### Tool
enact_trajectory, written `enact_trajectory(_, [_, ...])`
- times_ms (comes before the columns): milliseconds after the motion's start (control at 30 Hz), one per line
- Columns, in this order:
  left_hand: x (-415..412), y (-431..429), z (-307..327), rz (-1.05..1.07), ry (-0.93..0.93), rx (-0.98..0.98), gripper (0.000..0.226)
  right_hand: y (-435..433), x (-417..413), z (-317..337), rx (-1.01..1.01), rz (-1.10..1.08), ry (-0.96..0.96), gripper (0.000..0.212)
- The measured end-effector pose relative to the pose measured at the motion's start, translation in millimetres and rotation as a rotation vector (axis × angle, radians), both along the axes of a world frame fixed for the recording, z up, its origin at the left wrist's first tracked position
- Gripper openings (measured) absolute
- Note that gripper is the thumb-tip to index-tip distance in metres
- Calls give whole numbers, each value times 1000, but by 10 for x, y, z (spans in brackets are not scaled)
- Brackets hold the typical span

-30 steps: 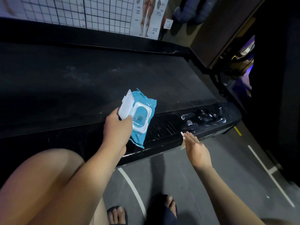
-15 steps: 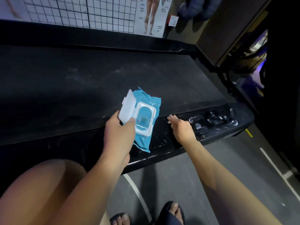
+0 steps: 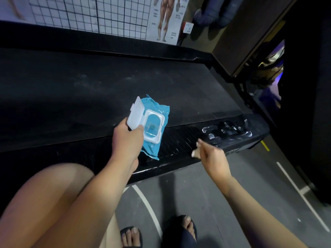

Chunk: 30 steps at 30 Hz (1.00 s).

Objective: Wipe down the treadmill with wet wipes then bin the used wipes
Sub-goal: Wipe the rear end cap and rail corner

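Pretty early days on this one, I'd say. The left hand (image 3: 128,140) has its fingers and thumb wrapped round the lower left edge of a soft blue plastic pack of wet wipes (image 3: 157,111), holding it up in the middle of the frame, over the spot where the dark belt (image 3: 80,90) of the black treadmill (image 3: 232,56) meets the ribbed near side rail (image 3: 180,142). The pack's white hard-plastic flip lid (image 3: 135,114) is open, but I can't see a wipe sticking out of the oval opening, and no loose wipe is on the machine.

The belt has pale dusty smudges across the upper left, so to me the wiping looks barely started, if at all. No bin in view either, so that part is all to come.

The pack's long axis runs nearly up and down the frame, top end tipped a little to the right. Its opening faces up toward the camera, and the lid hinges off the left side, swung out toward the upper left.

The right hand (image 3: 213,158) sits right of centre by the rail, blurred, fingers loosely bent. There's a pale bit at the fingertips, and I honestly can't tell whether it's gripping something. A wad of crumpled clear plastic (image 3: 227,130) lies on the rail's right end.
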<state>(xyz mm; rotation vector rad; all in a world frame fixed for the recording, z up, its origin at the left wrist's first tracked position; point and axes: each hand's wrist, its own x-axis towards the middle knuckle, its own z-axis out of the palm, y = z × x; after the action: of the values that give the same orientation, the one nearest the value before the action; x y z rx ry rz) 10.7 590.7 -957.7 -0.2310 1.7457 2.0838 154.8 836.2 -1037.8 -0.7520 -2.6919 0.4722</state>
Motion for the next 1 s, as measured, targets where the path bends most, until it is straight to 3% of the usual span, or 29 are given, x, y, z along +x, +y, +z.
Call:
enact_trajectory(100, [-14, 17, 6, -1, -3, -5, 35, -63, -405, 53, -26, -62, 94, 33])
enact_trajectory(200, [-14, 26, 12, -13, -1, -9, 34, -262, -604, -123, -66, -43, -138, 44])
enact_trajectory(500, [-31, -84, 61, 24, -57, 10, 32, -343, -227, -131, 86, -40, -218, 53])
enact_trajectory(700, [-8, -128, 63, 21, -74, 27, 33, -313, 169, -160, 173, -15, -336, 49])
enact_trajectory(767, [-4, -91, 66, 8, -60, 25, 33, -234, 313, -92, 137, -51, -378, 38])
enact_trajectory(867, [-10, -39, 43, -11, -40, 16, 33, -222, 335, 134, 23, -128, -199, 25])
enact_trajectory(933, [-17, -19, 38, -20, -18, -9, 31, -210, 123, 210, -9, -213, -22, 25])
enact_trajectory(1000, [-25, -8, 36, -26, -8, -20, 30, -283, -202, 159, 24, -165, 41, 27])
